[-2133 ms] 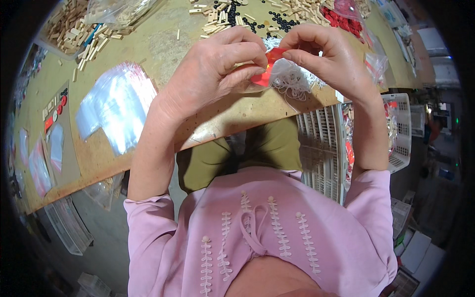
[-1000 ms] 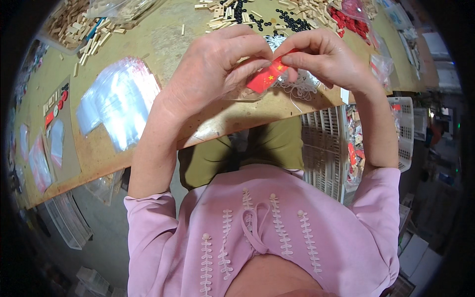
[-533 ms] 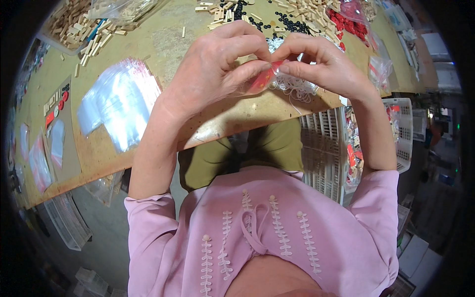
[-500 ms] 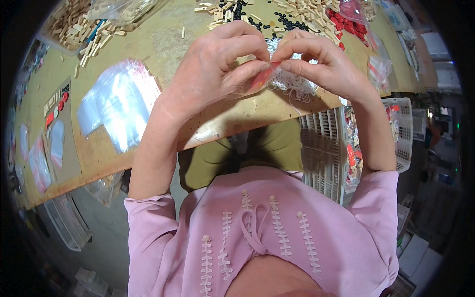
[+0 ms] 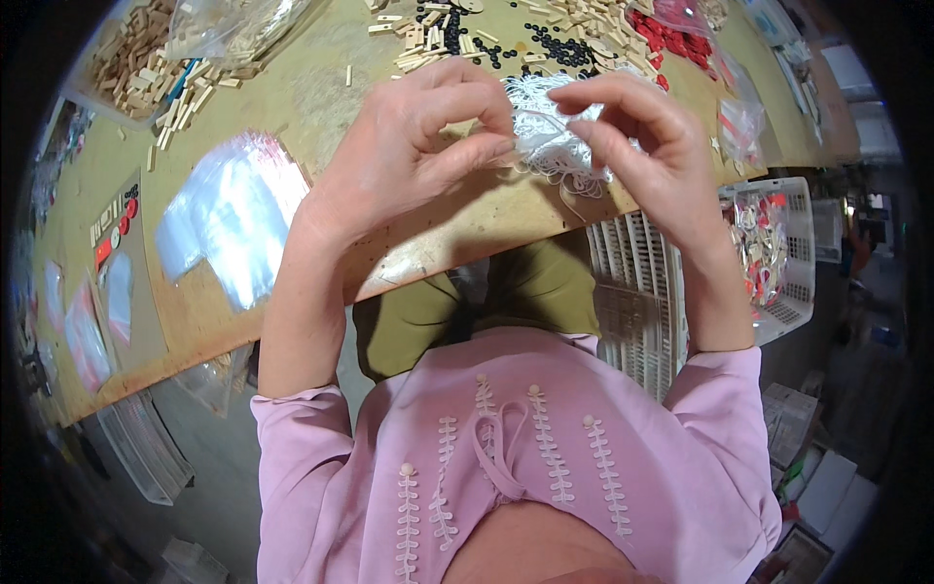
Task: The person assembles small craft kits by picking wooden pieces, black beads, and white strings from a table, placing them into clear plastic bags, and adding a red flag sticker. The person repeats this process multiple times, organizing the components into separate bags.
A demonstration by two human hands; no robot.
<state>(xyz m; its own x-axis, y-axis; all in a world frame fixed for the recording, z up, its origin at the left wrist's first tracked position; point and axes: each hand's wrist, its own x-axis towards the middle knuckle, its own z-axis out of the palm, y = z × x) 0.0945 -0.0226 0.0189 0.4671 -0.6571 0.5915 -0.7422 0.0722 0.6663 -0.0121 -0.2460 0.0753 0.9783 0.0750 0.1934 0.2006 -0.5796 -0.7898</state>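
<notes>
My left hand is above the table near its front edge, thumb and fingertips pinched together. What they hold is hidden or too small to make out. To its right, my right hand has its thumb and index finger apart, with no object visible between them. A tangled heap of thin white string lies on the table between and beyond my hands. One pale strand curves through the gap between them; whether either hand holds it is unclear.
Clear plastic bags lie stacked on the left. Small wooden blocks, black beads and red pieces are spread at the back. A full bin stands far left. A white basket with filled packets is right, below table level.
The clear packet with red contents, earlier between both hands, no longer shows. My right hand has moved right and its fingers have parted. My left hand remains pinched.
</notes>
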